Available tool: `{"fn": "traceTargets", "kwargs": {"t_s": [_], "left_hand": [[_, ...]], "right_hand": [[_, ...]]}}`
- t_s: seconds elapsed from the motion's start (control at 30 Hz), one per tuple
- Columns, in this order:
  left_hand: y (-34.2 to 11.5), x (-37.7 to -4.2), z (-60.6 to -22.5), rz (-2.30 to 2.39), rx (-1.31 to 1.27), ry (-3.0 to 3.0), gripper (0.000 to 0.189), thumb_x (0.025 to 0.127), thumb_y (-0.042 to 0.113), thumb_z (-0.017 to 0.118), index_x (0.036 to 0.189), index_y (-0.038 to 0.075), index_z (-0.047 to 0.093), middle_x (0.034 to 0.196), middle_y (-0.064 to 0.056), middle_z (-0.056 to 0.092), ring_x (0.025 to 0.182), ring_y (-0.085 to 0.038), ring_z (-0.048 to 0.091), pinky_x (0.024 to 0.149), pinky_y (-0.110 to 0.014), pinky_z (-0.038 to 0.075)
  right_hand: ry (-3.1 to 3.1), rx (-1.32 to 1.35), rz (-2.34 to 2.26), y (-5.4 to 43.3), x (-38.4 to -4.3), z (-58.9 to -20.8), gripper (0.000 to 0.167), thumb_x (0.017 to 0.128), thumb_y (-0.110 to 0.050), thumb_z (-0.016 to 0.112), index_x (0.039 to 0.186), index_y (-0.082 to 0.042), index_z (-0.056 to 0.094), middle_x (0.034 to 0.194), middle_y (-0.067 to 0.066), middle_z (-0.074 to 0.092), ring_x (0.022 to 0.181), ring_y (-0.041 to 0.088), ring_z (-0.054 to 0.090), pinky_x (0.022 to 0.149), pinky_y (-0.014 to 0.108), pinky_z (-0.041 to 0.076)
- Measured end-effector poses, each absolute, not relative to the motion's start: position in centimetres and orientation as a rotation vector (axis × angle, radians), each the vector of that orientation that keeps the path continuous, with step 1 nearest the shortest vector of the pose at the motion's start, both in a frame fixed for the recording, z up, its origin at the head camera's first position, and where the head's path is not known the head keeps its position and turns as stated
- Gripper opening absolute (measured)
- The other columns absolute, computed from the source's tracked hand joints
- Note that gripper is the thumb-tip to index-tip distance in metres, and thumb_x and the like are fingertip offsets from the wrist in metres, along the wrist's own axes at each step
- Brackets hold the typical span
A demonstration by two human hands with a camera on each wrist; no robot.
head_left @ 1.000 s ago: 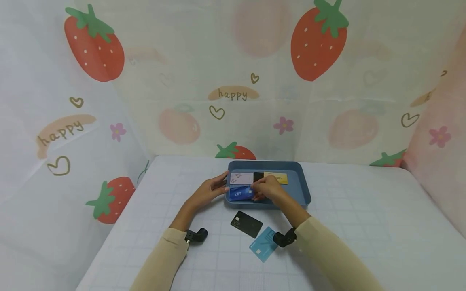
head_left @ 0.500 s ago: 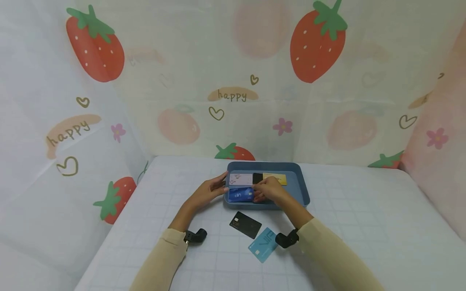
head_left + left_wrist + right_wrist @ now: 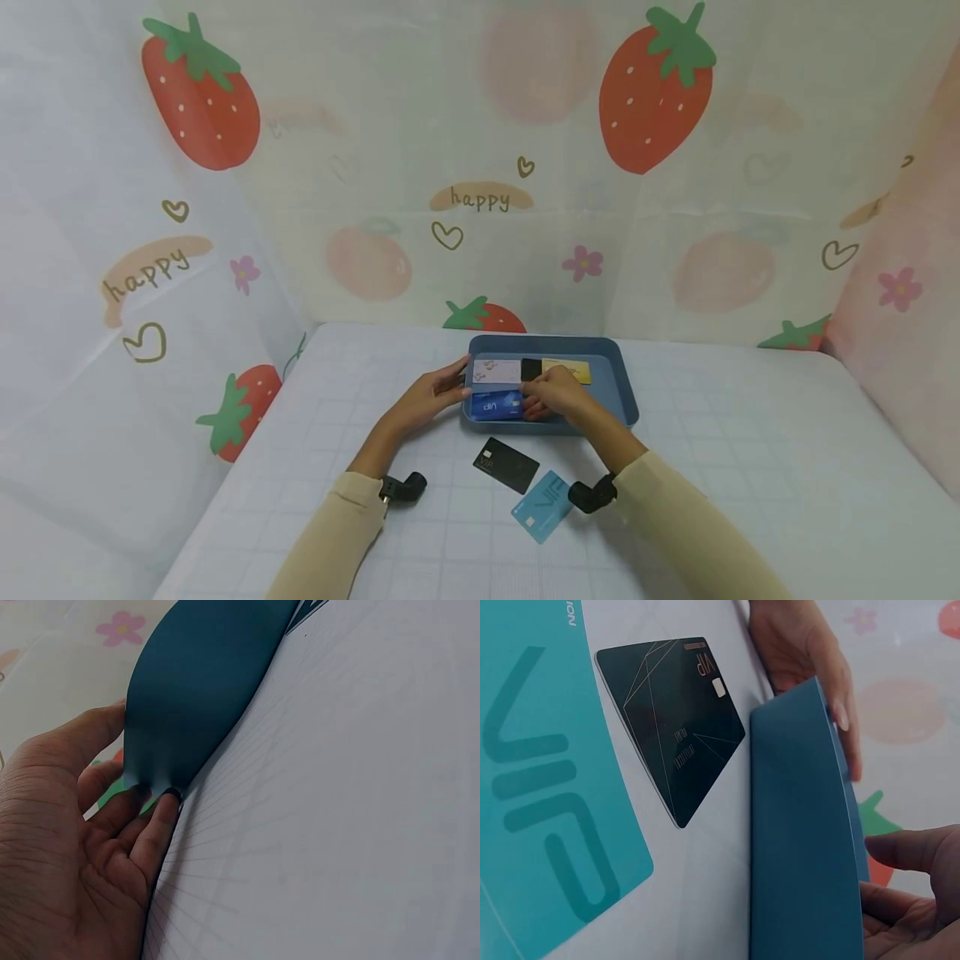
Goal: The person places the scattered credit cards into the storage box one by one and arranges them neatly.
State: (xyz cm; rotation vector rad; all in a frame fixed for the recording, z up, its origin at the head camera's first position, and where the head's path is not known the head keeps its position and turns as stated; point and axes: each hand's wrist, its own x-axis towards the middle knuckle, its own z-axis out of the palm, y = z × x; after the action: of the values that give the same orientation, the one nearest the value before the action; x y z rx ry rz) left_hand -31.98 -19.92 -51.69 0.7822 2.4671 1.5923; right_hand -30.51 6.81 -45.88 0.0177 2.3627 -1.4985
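Note:
A shallow blue tray (image 3: 628, 408) stands at the back of the table, a blue VIP card (image 3: 495, 406) in its front left part. Above that card in the head view lies a pale pink patterned card (image 3: 495, 371). A small black piece (image 3: 531, 369) and a yellow card (image 3: 573, 369) continue that row. My right hand (image 3: 555, 393) reaches over the front rim and pinches the blue card's right end; the contact is hidden from the right wrist camera by the tray wall. My left hand (image 3: 429, 400) touches the tray's left end, its fingertips against the outer wall in the left wrist view.
On the table in front of the tray lie a black VIP card (image 3: 507, 465) and a light blue VIP card (image 3: 542, 506). The right wrist camera (image 3: 592, 493) overlaps the light blue card's edge. A strawberry-print cloth (image 3: 375, 150) hangs behind.
The blue card has levelled from a slight tilt and sits squarer in the tray. Both hands stay nearly in place; the whole head view has shifted slightly.

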Motion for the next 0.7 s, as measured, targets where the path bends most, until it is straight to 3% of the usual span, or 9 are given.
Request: {"fn": "traceTargets", "kwargs": {"t_s": [0.43, 0.7], "left_hand": [[-19.81, -32.20, -51.80, 1.570, 0.747, 2.489, 0.070, 0.101, 0.025, 0.065, 0.160, 0.008, 0.030, 0.162, -0.013, 0.033, 0.143, -0.032, 0.043, 0.117, -0.044, 0.036], [-19.65, -31.72, -51.15, 1.597, 0.744, 2.476, 0.069, 0.101, 0.021, 0.065, 0.159, 0.006, 0.031, 0.163, -0.013, 0.032, 0.144, -0.035, 0.041, 0.117, -0.047, 0.035]], "right_hand": [[2.353, 0.035, -1.510, 6.87, -30.67, -46.09, 0.031, 0.103, -0.017, 0.061, 0.115, 0.011, 0.066, 0.090, 0.017, 0.074, 0.075, 0.025, 0.075, 0.070, 0.033, 0.063], [2.337, -0.008, -1.534, 6.99, -30.50, -45.89, 0.029, 0.103, -0.016, 0.060, 0.111, 0.011, 0.067, 0.089, 0.018, 0.075, 0.074, 0.026, 0.075, 0.069, 0.034, 0.063]]}}
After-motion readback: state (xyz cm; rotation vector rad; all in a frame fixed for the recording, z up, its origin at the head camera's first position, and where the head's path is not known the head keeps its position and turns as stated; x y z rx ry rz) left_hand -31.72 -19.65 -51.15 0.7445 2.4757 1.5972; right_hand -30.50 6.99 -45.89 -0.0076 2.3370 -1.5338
